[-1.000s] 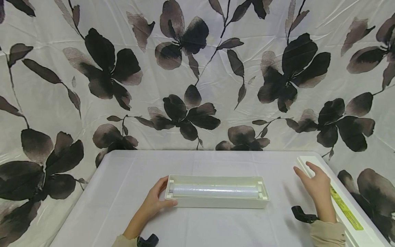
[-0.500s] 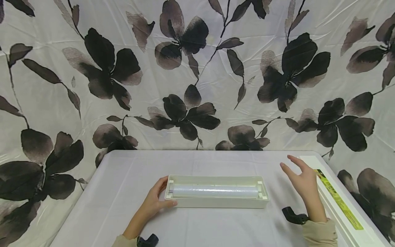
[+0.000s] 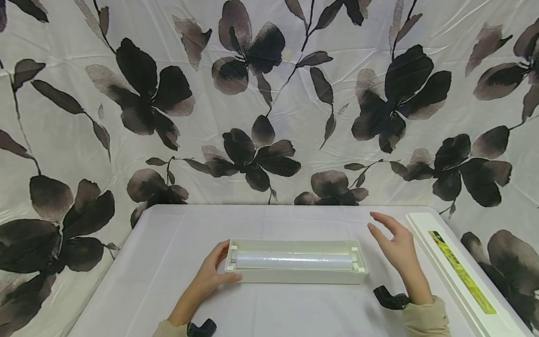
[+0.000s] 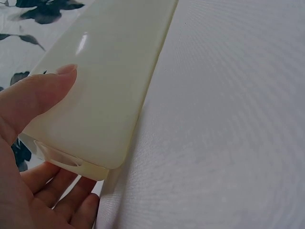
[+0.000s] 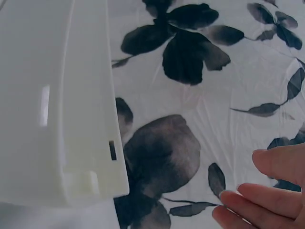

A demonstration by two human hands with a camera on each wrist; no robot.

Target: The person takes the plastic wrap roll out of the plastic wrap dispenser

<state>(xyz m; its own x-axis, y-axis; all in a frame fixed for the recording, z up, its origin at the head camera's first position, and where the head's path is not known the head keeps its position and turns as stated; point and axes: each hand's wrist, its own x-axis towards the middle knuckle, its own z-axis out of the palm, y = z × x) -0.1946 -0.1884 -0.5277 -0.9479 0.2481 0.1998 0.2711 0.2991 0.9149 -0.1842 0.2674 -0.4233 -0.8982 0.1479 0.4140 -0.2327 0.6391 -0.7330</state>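
A cream plastic cling film dispenser point(image 3: 294, 278) lies lidless on the white table, with a shiny roll of clear film point(image 3: 292, 260) inside it. My left hand point(image 3: 214, 269) grips its left end. In the left wrist view the thumb point(image 4: 52, 88) presses the long front wall while the fingers sit at the end wall. To the right of the dispenser my right hand point(image 3: 397, 245) hovers, thumb and fingers spread, holding nothing. The right wrist view shows those fingers point(image 5: 271, 200) apart from the dispenser's end. Further right lies a long white cover point(image 3: 421, 229) with a yellow label point(image 3: 463, 274).
The white table point(image 3: 202, 224) spreads around the dispenser, and the cover lies along its right edge. Behind it hangs a floral cloth point(image 3: 320, 154). Black wrist devices sit by both cuffs.
My right hand has moved left, away from over the white cover toward the dispenser, uncovering the yellow label. The left hand and the dispenser have stayed where they were.
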